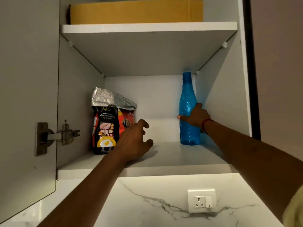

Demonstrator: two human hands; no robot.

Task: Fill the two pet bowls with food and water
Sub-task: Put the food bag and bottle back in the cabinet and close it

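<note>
Head view, open cabinet: one pet food bag (107, 126), foil top folded over, is standing at the left of the lower shelf (172, 154); one blue bottle (188, 99) is standing upright at the right. The right hand (195, 117) is wrapping its fingers round the bottle's middle. The left hand (134, 141) is hovering just beside the bag, fingers spread wide, holding nothing, hiding the bag's lower right corner. One cardboard box (136, 12) is sitting on the shelf above; one door hinge (55, 136) at left, one wall socket (202, 200) below

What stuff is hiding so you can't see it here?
Head view only:
- Pet bowls: nowhere in frame.
- Pet food bag: lower right corner hidden behind the left hand; whether they touch is unclear.
- Blue bottle: middle covered by the right hand gripping it; water level unreadable.
- Cardboard box: top cut off by the upper edge.
</note>
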